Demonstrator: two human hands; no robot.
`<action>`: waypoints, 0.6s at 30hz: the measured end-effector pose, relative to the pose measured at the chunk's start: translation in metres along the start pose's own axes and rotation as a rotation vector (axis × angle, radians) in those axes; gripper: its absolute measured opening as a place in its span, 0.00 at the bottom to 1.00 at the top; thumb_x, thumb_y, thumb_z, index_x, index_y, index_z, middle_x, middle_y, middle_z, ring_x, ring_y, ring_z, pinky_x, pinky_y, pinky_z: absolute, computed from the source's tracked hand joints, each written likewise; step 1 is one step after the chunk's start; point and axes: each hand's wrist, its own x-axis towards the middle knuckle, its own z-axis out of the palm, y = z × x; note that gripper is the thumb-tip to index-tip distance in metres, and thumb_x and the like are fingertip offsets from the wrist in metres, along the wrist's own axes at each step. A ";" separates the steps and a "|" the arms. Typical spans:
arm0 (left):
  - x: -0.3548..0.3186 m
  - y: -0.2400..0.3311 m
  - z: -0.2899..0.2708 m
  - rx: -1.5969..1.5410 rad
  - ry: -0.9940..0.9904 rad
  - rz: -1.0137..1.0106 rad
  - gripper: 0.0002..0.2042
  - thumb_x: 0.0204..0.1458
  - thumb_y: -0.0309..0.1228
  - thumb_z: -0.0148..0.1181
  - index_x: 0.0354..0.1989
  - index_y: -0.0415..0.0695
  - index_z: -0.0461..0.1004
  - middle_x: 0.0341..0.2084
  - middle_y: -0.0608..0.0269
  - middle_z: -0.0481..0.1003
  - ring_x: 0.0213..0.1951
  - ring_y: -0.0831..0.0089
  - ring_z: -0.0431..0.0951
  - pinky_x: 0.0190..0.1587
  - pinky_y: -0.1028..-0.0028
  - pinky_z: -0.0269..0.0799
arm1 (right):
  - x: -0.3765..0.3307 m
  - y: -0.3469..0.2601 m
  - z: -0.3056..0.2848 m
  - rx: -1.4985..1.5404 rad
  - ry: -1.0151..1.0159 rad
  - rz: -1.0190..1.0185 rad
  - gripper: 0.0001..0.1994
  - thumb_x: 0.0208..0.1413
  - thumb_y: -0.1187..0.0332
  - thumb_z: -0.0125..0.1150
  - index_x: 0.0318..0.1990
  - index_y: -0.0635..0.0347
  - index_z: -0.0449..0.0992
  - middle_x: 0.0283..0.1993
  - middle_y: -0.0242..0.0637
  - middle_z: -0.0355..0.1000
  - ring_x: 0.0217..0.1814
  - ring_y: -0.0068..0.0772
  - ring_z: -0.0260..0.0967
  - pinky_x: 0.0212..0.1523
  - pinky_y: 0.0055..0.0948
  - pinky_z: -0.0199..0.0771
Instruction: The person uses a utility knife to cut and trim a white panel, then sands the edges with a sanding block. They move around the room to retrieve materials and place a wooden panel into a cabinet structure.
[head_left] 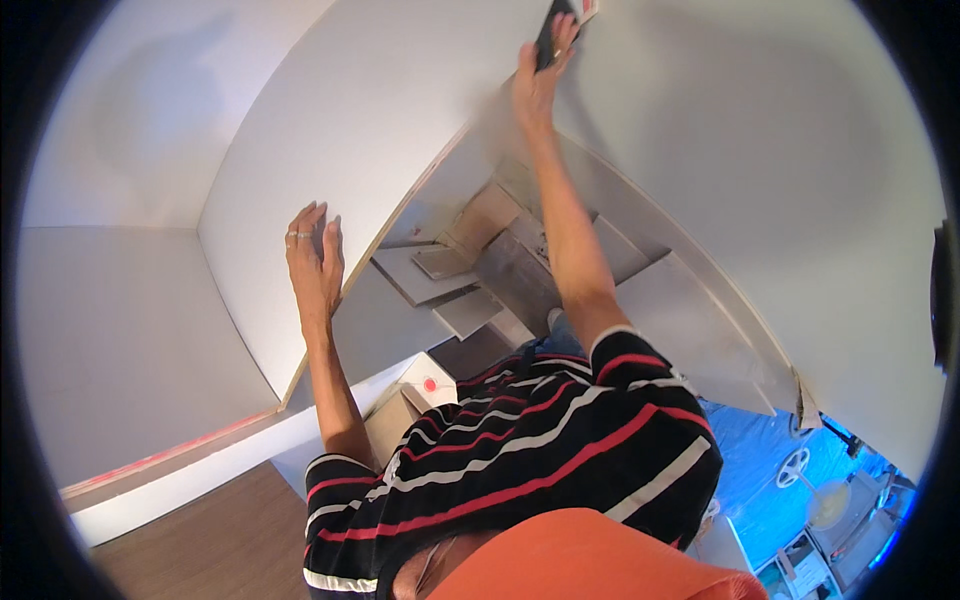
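A large white panel (330, 150) fills the upper middle of the view, standing tilted with its raw, pale wood edge turned toward the person. It is up off the floor and steadied, though not yet fixed to anything that shows; its lower corner meets a white ledge (180, 470) with a reddish strip along its top. Beside it on the right runs a second white wall board (760, 200), and in the gap between the two lie offcuts of grey and brown board (470, 270) stacked loosely (they look like scraps, though the fisheye bend makes their shapes hard to read).

The left hand (315, 262) lies flat against the panel's near edge, fingers stretched out and close together, a ring on one. The right hand (540, 75) reaches high to the panel's top corner, its fingers closed round a small dark tool (551, 38) pressed to the board; what kind of tool I cannot tell.

Below, wooden flooring (200, 540) shows at lower left, a blue sheet (760, 470) at lower right.
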 end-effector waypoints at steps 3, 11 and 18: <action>-0.001 0.000 0.000 -0.005 0.006 -0.007 0.18 0.65 0.40 0.52 0.57 0.41 0.75 0.59 0.48 0.71 0.61 0.52 0.70 0.63 0.58 0.66 | -0.003 0.014 0.004 -0.112 0.005 -0.044 0.38 0.66 0.61 0.49 0.75 0.72 0.40 0.80 0.56 0.34 0.83 0.57 0.20 0.78 0.56 0.22; -0.001 0.000 0.001 0.026 0.028 -0.020 0.19 0.65 0.41 0.52 0.56 0.41 0.75 0.59 0.48 0.71 0.59 0.51 0.71 0.62 0.57 0.67 | 0.006 -0.036 -0.004 -0.144 -0.026 0.008 0.36 0.68 0.58 0.46 0.75 0.71 0.41 0.80 0.56 0.31 0.83 0.55 0.21 0.78 0.58 0.21; 0.000 -0.005 0.004 -0.003 0.026 0.025 0.18 0.65 0.40 0.52 0.55 0.41 0.75 0.58 0.48 0.72 0.59 0.51 0.71 0.61 0.58 0.67 | -0.018 -0.048 0.008 -0.080 -0.058 0.031 0.39 0.66 0.55 0.47 0.76 0.69 0.40 0.80 0.60 0.28 0.82 0.62 0.20 0.75 0.65 0.19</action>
